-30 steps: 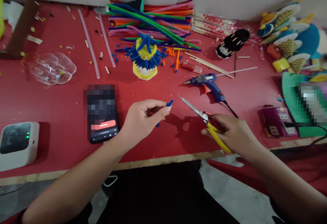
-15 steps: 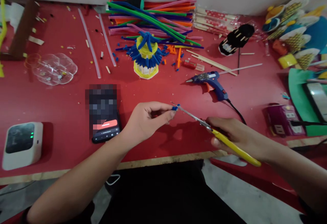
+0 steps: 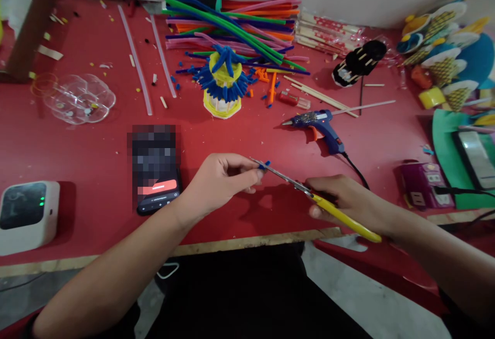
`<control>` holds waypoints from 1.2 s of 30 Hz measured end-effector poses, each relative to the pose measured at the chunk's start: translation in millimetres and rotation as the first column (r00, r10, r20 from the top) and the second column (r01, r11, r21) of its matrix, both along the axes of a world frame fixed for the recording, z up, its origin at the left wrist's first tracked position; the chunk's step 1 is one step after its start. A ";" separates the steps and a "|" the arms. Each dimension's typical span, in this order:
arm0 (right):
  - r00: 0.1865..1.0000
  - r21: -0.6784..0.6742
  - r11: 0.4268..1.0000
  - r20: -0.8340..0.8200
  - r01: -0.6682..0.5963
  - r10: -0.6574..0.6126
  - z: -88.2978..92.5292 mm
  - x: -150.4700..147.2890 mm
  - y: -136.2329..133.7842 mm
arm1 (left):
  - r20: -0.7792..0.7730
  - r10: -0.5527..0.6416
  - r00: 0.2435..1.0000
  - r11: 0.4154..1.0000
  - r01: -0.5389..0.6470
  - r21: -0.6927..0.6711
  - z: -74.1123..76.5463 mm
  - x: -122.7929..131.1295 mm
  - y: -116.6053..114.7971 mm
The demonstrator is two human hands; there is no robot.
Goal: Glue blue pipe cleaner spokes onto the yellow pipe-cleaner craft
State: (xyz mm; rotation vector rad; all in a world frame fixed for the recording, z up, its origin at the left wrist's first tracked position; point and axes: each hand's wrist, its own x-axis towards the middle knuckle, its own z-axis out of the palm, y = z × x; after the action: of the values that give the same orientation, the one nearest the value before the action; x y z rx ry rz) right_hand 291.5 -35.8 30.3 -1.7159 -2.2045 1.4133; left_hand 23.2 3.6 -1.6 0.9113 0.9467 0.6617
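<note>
My left hand [image 3: 220, 181] pinches a short blue pipe-cleaner piece [image 3: 265, 164] between thumb and fingers, just above the red table [image 3: 77, 158]. My right hand [image 3: 348, 202] grips yellow-handled scissors [image 3: 309, 194]; their metal blades reach left and meet the blue piece at my left fingertips. Behind, a yellow craft model covered in blue pieces [image 3: 223, 83] stands in front of a pile of coloured pipe cleaners [image 3: 232, 24].
A blue glue gun [image 3: 319, 125] lies beyond the scissors, its cord running toward me. A phone [image 3: 154, 171] lies left of my hand, a white device [image 3: 27, 215] at far left, a clear plastic tray [image 3: 79, 99] behind. Wooden sticks [image 3: 328, 99] and paper crafts [image 3: 444, 60] sit at right.
My right hand moved the scissors left until the blades reached the blue piece in my left fingers. The left hand stayed nearly in place.
</note>
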 end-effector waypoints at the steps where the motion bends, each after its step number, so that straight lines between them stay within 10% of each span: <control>1: 1.000 0.008 1.000 0.002 0.006 -0.006 0.5 -1.4 0.1 | -0.007 0.006 1.000 1.000 -0.006 -0.006 0.9 0.1 0.0; 9: 0.998 -0.018 1.000 -0.061 0.018 -0.020 -4.7 -13.3 -0.7 | -0.008 0.067 0.998 0.996 -0.067 -0.060 -1.0 3.3 2.0; 14: 0.950 0.224 0.974 0.294 0.040 -0.106 -16.9 -5.2 0.9 | 0.076 0.217 0.973 0.971 -0.206 -0.124 -6.5 4.0 4.7; 22: 0.688 0.437 0.799 0.725 -0.413 -0.040 -15.0 -8.4 -20.2 | 0.233 0.490 0.840 0.872 -0.477 -0.113 -5.7 6.5 8.1; 28: 0.906 0.644 0.702 0.424 -0.303 0.002 2.8 -67.0 2.2 | 0.219 0.520 0.826 0.852 -0.520 -0.062 -10.2 5.6 11.6; 31: 0.953 0.640 0.707 0.231 -0.301 0.197 -12.3 -87.7 18.0 | 0.195 0.522 0.830 0.850 -0.525 -0.038 -9.5 4.4 13.2; 36: 0.972 0.666 0.708 0.148 -0.234 0.183 -37.9 -92.1 24.3 | 0.158 0.529 0.834 0.846 -0.532 -0.027 -8.7 5.2 13.0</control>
State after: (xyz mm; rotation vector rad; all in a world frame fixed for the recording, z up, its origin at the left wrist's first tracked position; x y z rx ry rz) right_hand 199.4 -11.5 -7.6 -1.2802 -2.5496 0.4099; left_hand 28.4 16.6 -10.4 0.5914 1.0570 1.2046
